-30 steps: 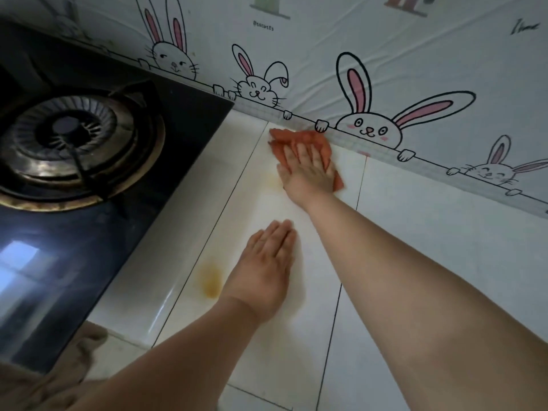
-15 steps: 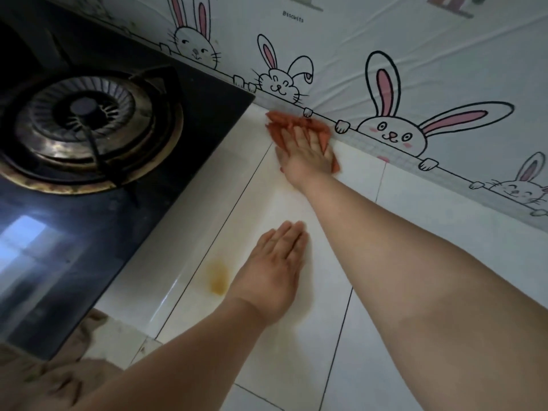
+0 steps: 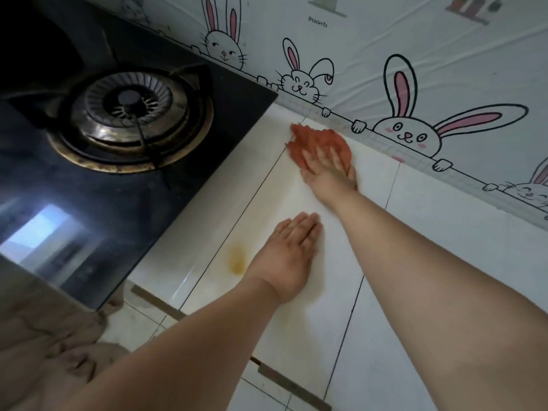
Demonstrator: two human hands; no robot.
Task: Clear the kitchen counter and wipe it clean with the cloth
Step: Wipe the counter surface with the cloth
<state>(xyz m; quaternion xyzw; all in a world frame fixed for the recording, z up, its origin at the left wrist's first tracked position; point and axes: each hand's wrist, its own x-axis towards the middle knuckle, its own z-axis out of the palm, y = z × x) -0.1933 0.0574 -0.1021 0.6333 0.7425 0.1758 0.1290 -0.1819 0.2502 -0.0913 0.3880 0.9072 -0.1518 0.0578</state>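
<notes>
An orange cloth point(image 3: 311, 137) lies on the white tiled counter point(image 3: 444, 232) close to the back wall. My right hand point(image 3: 329, 170) presses flat on top of the cloth, fingers spread, and it is blurred. My left hand point(image 3: 287, 259) rests flat on the counter nearer to me, fingers together, holding nothing. A yellow-brown stain point(image 3: 237, 259) marks the tile just left of my left hand.
A black glass gas hob point(image 3: 89, 203) with a round burner point(image 3: 130, 117) fills the left side, its edge beside the cloth. A wall covering with rabbit drawings point(image 3: 400, 134) runs along the back. The counter's front edge and the floor show at the lower left.
My right hand has slid the cloth along the counter by the back wall, toward the hob side. My left hand has stayed planted on the tile. The camera view has shifted.
</notes>
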